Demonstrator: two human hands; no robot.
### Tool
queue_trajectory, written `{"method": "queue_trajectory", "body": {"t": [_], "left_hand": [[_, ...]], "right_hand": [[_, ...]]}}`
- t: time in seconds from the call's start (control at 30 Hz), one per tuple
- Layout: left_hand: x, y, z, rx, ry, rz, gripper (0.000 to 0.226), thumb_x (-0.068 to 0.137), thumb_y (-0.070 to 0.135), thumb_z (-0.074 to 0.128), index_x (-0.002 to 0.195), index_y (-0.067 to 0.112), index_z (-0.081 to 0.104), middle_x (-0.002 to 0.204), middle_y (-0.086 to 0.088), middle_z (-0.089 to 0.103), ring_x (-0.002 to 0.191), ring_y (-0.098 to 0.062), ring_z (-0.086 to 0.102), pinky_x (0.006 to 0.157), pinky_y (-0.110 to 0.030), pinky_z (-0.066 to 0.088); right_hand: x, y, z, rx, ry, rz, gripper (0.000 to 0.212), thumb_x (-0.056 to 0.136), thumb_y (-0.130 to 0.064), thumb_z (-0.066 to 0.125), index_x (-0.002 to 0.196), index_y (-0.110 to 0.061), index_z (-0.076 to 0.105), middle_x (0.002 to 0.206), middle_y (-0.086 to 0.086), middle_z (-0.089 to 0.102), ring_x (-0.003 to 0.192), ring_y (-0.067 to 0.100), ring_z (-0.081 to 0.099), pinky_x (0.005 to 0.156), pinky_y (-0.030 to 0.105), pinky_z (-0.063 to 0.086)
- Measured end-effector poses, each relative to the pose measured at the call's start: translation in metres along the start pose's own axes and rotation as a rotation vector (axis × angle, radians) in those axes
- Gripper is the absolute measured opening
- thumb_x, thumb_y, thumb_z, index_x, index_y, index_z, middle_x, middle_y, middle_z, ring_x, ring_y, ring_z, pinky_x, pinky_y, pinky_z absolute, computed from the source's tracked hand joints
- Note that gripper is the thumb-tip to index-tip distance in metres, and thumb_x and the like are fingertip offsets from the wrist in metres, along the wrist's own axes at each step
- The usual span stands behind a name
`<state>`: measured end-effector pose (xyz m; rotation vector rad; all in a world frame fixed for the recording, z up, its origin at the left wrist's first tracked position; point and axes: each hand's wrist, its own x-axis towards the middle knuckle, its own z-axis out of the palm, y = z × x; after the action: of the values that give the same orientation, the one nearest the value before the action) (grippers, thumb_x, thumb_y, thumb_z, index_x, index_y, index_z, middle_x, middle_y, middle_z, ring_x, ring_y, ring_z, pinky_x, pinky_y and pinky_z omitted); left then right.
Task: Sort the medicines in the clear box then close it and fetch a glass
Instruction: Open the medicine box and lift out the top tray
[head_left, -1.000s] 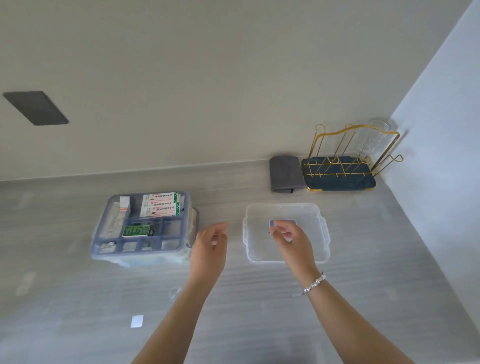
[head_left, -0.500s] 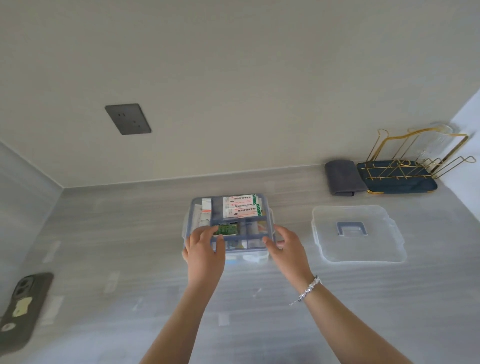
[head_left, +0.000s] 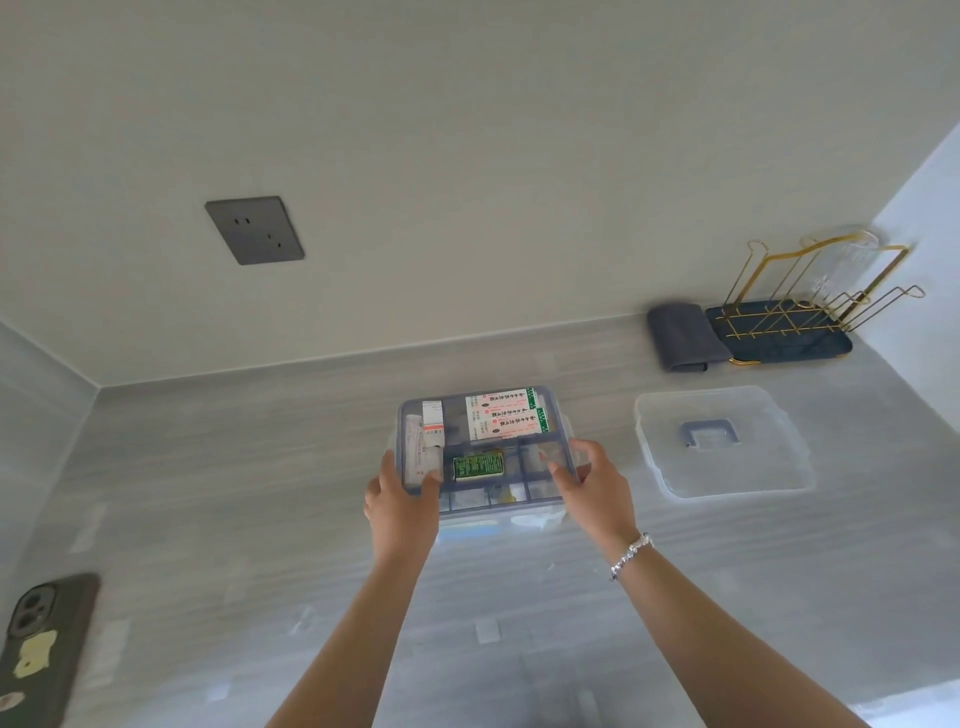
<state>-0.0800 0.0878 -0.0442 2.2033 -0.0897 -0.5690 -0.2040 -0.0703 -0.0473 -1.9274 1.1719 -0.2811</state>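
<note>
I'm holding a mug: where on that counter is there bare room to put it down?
Bare grey counter lies left of the clear medicine box with the blue divided tray, up to the dark phone. Also the near strip beneath the forearms. It is crowded on the right: clear lid, folded grey cloth, gold wire rack.

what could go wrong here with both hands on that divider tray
1. The left hand and right hand grip the divider tray by its near corners only; lifted unevenly, it may tilt and slide the medicine cartons out.
2. The lid lies apart to the right, so nothing covers the contents.
3. The glass on the gold rack looks hard to see.
</note>
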Motion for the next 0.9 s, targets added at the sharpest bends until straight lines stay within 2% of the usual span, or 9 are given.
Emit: {"method": "queue_trajectory", "body": {"t": [0.13, 0.23, 0.33, 0.4, 0.47, 0.57, 0.63, 0.77, 0.9], "left_hand": [[-0.005, -0.017, -0.007, 0.019, 0.084, -0.039, 0.061, 0.091, 0.034, 0.049, 0.145, 0.022, 0.023, 0.134, -0.019, 0.04, 0.126, -0.036, 0.035, 0.099, -0.049, 0.035], [-0.003, -0.027, -0.016, 0.029, 0.148, -0.069, 0.056, 0.092, 0.033, 0.046, 0.143, 0.017, 0.03, 0.127, -0.018, 0.047, 0.118, -0.035, 0.043, 0.097, -0.048, 0.04], [-0.004, -0.033, -0.025, 0.015, 0.181, -0.026, 0.049, 0.093, 0.03, 0.047, 0.139, 0.015, 0.041, 0.123, -0.014, 0.054, 0.099, -0.03, 0.057, 0.083, -0.039, 0.049], [-0.006, -0.034, -0.029, 0.02, 0.207, 0.024, 0.045, 0.093, 0.027, 0.05, 0.135, 0.011, 0.048, 0.128, -0.013, 0.054, 0.099, -0.03, 0.06, 0.078, -0.034, 0.049], [-0.008, -0.033, -0.03, 0.024, 0.243, 0.069, 0.039, 0.092, 0.023, 0.053, 0.128, 0.01, 0.055, 0.13, -0.011, 0.054, 0.1, -0.029, 0.061, 0.077, -0.029, 0.046], [-0.008, -0.03, -0.029, 0.004, 0.282, 0.092, 0.031, 0.091, 0.019, 0.055, 0.119, 0.011, 0.063, 0.124, -0.008, 0.058, 0.1, -0.025, 0.061, 0.075, -0.024, 0.041], [-0.007, -0.029, -0.029, -0.029, 0.3, 0.067, 0.028, 0.088, 0.019, 0.058, 0.114, 0.011, 0.066, 0.122, -0.007, 0.061, 0.102, -0.023, 0.062, 0.075, -0.026, 0.044], [-0.001, -0.028, -0.032, -0.097, 0.331, 0.01, 0.019, 0.083, 0.022, 0.065, 0.099, 0.012, 0.07, 0.11, -0.007, 0.067, 0.096, -0.02, 0.062, 0.074, -0.026, 0.045], [0.001, -0.029, -0.031, -0.139, 0.355, 0.012, 0.018, 0.08, 0.021, 0.068, 0.094, 0.011, 0.072, 0.101, -0.008, 0.071, 0.094, -0.022, 0.065, 0.077, -0.027, 0.048]], "right_hand": [[-0.016, 0.006, 0.004, -0.001, 0.013, -0.018, 0.056, 0.085, -0.043, 0.059, 0.132, -0.017, 0.044, 0.057, -0.005, 0.056, 0.052, 0.009, 0.053, 0.049, 0.019, 0.042], [-0.019, 0.006, 0.011, -0.025, -0.024, -0.004, 0.06, 0.085, -0.044, 0.058, 0.135, -0.014, 0.043, 0.052, -0.008, 0.053, 0.052, 0.006, 0.053, 0.05, 0.02, 0.044], [-0.02, 0.004, 0.014, -0.096, 0.004, 0.012, 0.054, 0.086, -0.046, 0.055, 0.131, -0.017, 0.052, 0.065, -0.004, 0.061, 0.068, 0.014, 0.06, 0.059, 0.026, 0.046], [-0.02, 0.002, 0.015, -0.193, 0.066, -0.005, 0.05, 0.086, -0.047, 0.053, 0.128, -0.02, 0.056, 0.09, 0.004, 0.067, 0.085, 0.019, 0.063, 0.062, 0.024, 0.042], [-0.02, -0.001, 0.015, -0.286, 0.12, -0.053, 0.041, 0.086, -0.044, 0.054, 0.119, -0.021, 0.064, 0.1, 0.007, 0.066, 0.089, 0.023, 0.063, 0.061, 0.024, 0.037], [-0.019, -0.005, 0.016, -0.301, 0.179, -0.119, 0.028, 0.087, -0.032, 0.057, 0.109, -0.02, 0.069, 0.1, 0.005, 0.069, 0.09, 0.024, 0.063, 0.06, 0.024, 0.038], [-0.018, -0.008, 0.018, -0.271, 0.214, -0.092, 0.025, 0.085, -0.027, 0.058, 0.106, -0.019, 0.071, 0.103, 0.003, 0.07, 0.093, 0.022, 0.064, 0.061, 0.023, 0.038], [-0.014, -0.012, 0.019, -0.245, 0.236, -0.041, 0.02, 0.084, -0.029, 0.06, 0.096, -0.018, 0.072, 0.099, 0.0, 0.073, 0.085, 0.02, 0.066, 0.054, 0.021, 0.037], [-0.013, -0.013, 0.02, -0.245, 0.263, -0.041, 0.017, 0.082, -0.027, 0.061, 0.087, -0.017, 0.073, 0.089, 0.001, 0.074, 0.078, 0.021, 0.066, 0.053, 0.021, 0.034]]}}
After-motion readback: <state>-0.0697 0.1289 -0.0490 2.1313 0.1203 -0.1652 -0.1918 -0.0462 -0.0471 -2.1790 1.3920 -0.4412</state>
